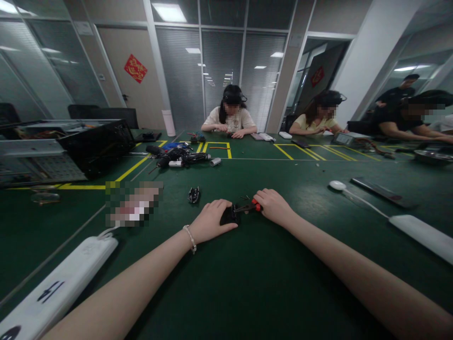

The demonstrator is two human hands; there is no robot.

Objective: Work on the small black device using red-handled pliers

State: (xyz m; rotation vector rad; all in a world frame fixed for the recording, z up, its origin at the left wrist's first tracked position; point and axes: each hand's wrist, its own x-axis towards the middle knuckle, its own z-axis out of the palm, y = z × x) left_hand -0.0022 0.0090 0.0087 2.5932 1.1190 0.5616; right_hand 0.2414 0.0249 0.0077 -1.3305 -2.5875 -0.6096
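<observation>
My left hand (211,221) rests on a small black device (229,216) on the green table (247,283), fingers curled over it and holding it down. My right hand (273,206) is closed on the red handles of small pliers (252,206), whose dark tip points left onto the black device. Both forearms stretch in from the bottom of the view. A bead bracelet sits on my left wrist. A small black part (194,194) lies just left of my left hand.
A white power strip (60,288) lies at the lower left, another (421,233) at the right with a white cable. A black computer case (95,146) stands at the left. Tools (180,157) are heaped mid-table. Several people work at the far side.
</observation>
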